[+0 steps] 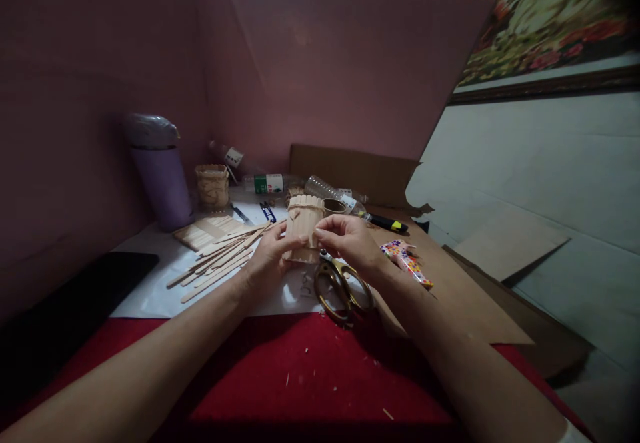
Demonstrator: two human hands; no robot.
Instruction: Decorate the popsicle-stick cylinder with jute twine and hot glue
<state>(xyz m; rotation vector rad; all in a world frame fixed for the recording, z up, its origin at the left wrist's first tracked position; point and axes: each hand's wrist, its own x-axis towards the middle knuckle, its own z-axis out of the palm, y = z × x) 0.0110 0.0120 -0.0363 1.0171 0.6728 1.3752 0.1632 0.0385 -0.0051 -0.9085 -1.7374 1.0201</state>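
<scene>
In the middle of the head view, a small cup [306, 221] covered in upright wooden craft sticks stands above the white sheet, with twine round its upper part. My left hand [267, 255] is closed round its left side and lower front. At the cup's right side, my right hand [349, 237] is in a pinch, thumb against forefinger; whatever lies between the fingertips is too small to make out. Gold-handled scissors [336, 288] lie just below my right hand. Loose craft sticks [217, 266] are spread left of my left hand.
A purple tumbler [163, 183], a finished-looking stick cup [213, 186] and plastic bottles [270, 183] stand or lie behind. To the right are a utility knife [387, 222], a flower-patterned glue gun [406, 261] and cardboard [465, 296]. Red cloth [310, 383] covers the front.
</scene>
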